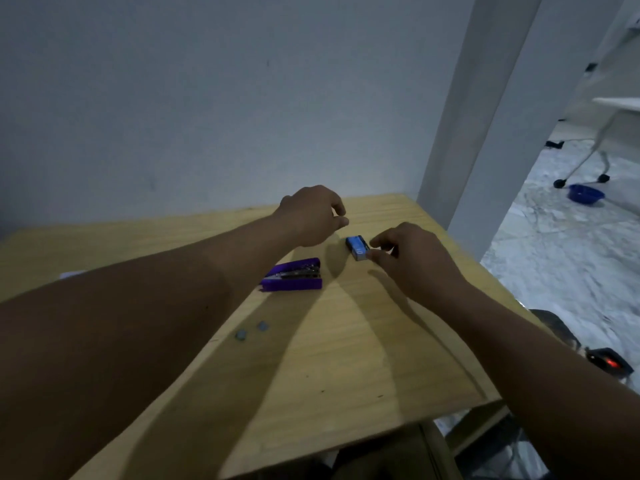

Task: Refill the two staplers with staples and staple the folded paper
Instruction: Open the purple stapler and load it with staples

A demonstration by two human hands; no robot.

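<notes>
A purple stapler lies opened on the wooden table, its metal staple channel showing. To its right sits a small blue staple box. My right hand pinches the box's right end between thumb and fingers. My left hand hovers just left of and above the box, fingers curled together with nothing visible in them. Two small clumps of staples lie nearer to me. A white corner of paper peeks out behind my left forearm. I see only one stapler.
A grey wall runs along the table's far edge, and a white pillar stands at the far right corner. The floor to the right holds a blue bowl, a wheeled table leg and a dark device with a red light.
</notes>
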